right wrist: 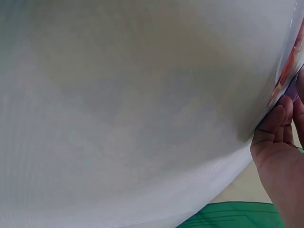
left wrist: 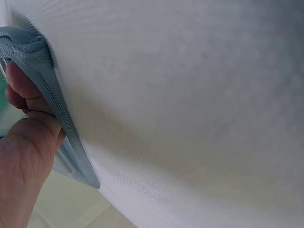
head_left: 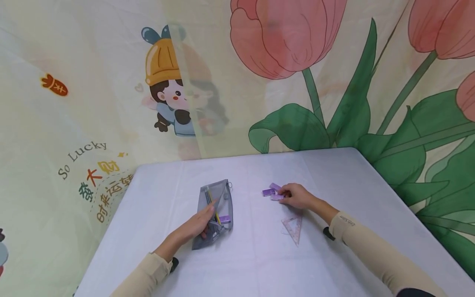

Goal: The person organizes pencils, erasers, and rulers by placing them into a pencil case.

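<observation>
On the table (head_left: 334,173) | left hand (head_left: 200,225) grips grey mesh pouch (head_left: 219,202) | right hand (head_left: 297,196) pinches purple eraser (head_left: 276,197)

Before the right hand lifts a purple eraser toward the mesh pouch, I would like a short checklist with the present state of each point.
1. Left hand holds the grey mesh pencil pouch: ok, fingers lie on it and the left wrist view shows its zipper edge gripped.
2. Pouch mouth open: cannot tell; the zipper line is visible, but the gap is not clear.
3. Right hand has hold of a purple eraser: cannot tell, fingertips are on it but the grasp is hidden.
4. Other purple erasers within reach: ok, right beside the fingers.
5. Path between hand and pouch free: ok, only bare table; the triangle ruler lies nearer the person.
</observation>
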Demonstrator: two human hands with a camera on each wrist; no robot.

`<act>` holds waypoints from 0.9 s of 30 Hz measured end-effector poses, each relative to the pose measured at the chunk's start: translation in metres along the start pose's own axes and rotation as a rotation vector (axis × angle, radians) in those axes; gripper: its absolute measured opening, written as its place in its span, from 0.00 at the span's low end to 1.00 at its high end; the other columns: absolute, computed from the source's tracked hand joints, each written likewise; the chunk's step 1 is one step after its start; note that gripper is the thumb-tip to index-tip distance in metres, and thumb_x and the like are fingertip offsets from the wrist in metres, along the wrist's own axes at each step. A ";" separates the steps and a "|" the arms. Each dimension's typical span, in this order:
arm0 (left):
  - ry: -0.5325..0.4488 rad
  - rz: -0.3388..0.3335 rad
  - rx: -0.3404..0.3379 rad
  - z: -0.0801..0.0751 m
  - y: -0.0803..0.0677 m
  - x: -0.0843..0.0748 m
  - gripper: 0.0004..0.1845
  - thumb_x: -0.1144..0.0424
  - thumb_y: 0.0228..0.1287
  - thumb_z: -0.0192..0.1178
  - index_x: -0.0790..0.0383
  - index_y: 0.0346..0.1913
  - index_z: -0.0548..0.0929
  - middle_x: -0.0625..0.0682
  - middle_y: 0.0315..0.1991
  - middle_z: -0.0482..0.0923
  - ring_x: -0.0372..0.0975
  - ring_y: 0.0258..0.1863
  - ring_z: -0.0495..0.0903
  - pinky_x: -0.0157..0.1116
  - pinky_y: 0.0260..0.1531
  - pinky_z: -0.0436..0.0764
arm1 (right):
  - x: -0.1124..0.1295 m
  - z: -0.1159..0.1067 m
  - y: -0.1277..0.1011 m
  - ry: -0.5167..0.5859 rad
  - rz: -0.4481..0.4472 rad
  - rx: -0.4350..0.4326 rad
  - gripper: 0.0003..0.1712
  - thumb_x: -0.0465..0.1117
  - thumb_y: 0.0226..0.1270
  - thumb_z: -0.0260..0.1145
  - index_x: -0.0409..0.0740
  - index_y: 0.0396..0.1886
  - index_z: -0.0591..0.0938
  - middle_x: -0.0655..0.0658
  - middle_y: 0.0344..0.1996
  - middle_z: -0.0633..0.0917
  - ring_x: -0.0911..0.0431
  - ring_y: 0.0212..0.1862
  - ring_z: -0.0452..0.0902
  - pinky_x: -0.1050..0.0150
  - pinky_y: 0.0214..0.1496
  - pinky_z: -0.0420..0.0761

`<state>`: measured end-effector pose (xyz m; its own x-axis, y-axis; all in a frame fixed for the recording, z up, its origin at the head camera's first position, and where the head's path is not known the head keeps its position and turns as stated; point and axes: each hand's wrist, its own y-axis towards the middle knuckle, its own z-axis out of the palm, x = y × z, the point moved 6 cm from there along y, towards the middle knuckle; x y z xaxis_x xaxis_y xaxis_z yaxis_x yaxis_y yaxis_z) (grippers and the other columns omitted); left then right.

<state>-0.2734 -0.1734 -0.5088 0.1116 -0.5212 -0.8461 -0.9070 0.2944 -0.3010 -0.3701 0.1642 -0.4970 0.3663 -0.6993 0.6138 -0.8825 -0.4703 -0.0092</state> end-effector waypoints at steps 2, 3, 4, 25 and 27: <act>-0.002 0.006 -0.001 -0.001 0.001 0.000 0.30 0.38 0.78 0.32 0.37 0.79 0.52 0.57 0.34 0.69 0.44 0.28 0.69 0.39 0.27 0.76 | 0.000 -0.001 0.002 -0.011 0.004 -0.003 0.11 0.37 0.62 0.72 0.39 0.44 0.85 0.48 0.32 0.82 0.58 0.35 0.72 0.66 0.38 0.74; -0.002 0.009 0.000 -0.001 0.001 0.000 0.30 0.38 0.78 0.32 0.38 0.79 0.51 0.57 0.34 0.69 0.44 0.28 0.68 0.39 0.27 0.76 | 0.000 -0.001 0.002 -0.013 0.009 -0.003 0.11 0.37 0.62 0.72 0.39 0.44 0.85 0.48 0.33 0.82 0.57 0.35 0.72 0.66 0.38 0.74; -0.005 0.009 0.001 -0.001 0.002 0.000 0.30 0.38 0.78 0.32 0.38 0.79 0.51 0.57 0.34 0.69 0.44 0.28 0.68 0.39 0.27 0.76 | 0.000 -0.001 0.003 -0.012 0.010 -0.003 0.11 0.37 0.62 0.72 0.39 0.44 0.85 0.47 0.33 0.82 0.57 0.35 0.72 0.66 0.38 0.74; -0.003 0.007 0.007 -0.003 0.002 -0.002 0.30 0.39 0.79 0.32 0.37 0.79 0.51 0.58 0.38 0.71 0.44 0.29 0.69 0.38 0.27 0.76 | 0.036 0.004 0.008 0.024 -0.001 -0.063 0.09 0.34 0.63 0.70 0.37 0.42 0.86 0.44 0.35 0.81 0.56 0.36 0.72 0.66 0.37 0.76; -0.015 0.001 0.012 -0.002 0.001 -0.001 0.30 0.39 0.79 0.32 0.37 0.79 0.51 0.58 0.37 0.70 0.44 0.29 0.69 0.38 0.27 0.76 | 0.041 0.010 0.009 0.028 -0.008 -0.053 0.09 0.34 0.62 0.71 0.37 0.43 0.86 0.45 0.36 0.81 0.57 0.36 0.72 0.68 0.37 0.76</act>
<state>-0.2752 -0.1744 -0.5078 0.1166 -0.5089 -0.8529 -0.9022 0.3047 -0.3051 -0.3600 0.1264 -0.4798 0.3657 -0.6803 0.6352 -0.8943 -0.4460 0.0372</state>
